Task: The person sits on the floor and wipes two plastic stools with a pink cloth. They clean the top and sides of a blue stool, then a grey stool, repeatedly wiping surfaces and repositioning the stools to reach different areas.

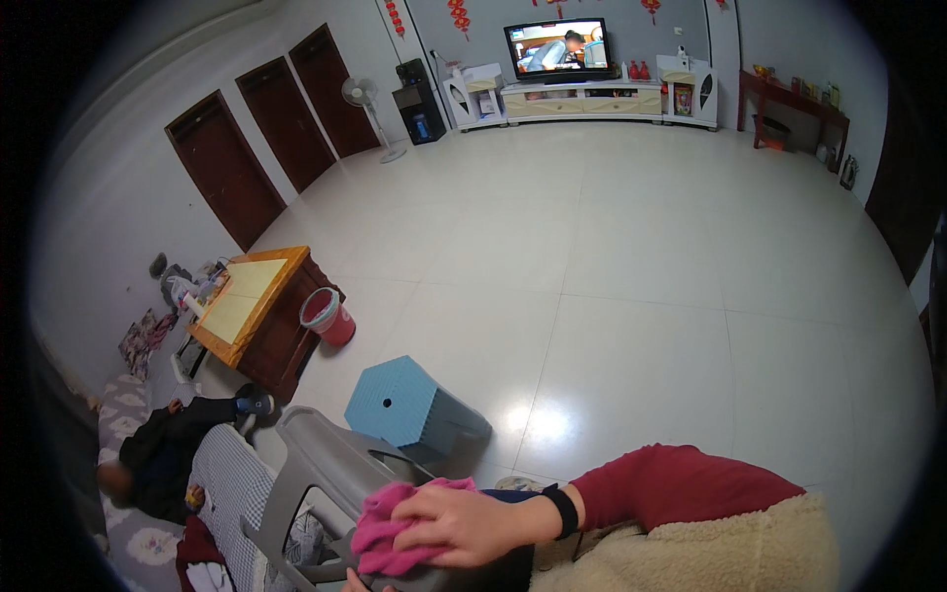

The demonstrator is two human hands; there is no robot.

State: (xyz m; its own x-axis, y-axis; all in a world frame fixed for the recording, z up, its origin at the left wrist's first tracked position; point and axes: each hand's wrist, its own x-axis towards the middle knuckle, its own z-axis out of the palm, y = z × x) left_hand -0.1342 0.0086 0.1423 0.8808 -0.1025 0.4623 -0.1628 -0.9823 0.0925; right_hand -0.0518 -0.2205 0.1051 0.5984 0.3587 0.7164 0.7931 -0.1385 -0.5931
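Observation:
In the head view, my right hand (470,524) lies on a bunched pink cloth (381,544), its fingers curled over it. The cloth rests against a grey plastic chair (333,451) at the bottom centre. Of my left hand (362,583) only some fingers show at the lower edge, just below the cloth, near the chair; what they hold cannot be seen. A blue plastic stool (396,403) stands right behind the chair.
A person (174,444) sits on a covered sofa at the lower left. Beyond are a wooden table (259,318) and a pink bin (331,318). Farther off stand a fan (362,92), a water dispenser (418,111), a television (558,50) on a white cabinet (584,103) and a side table (799,100).

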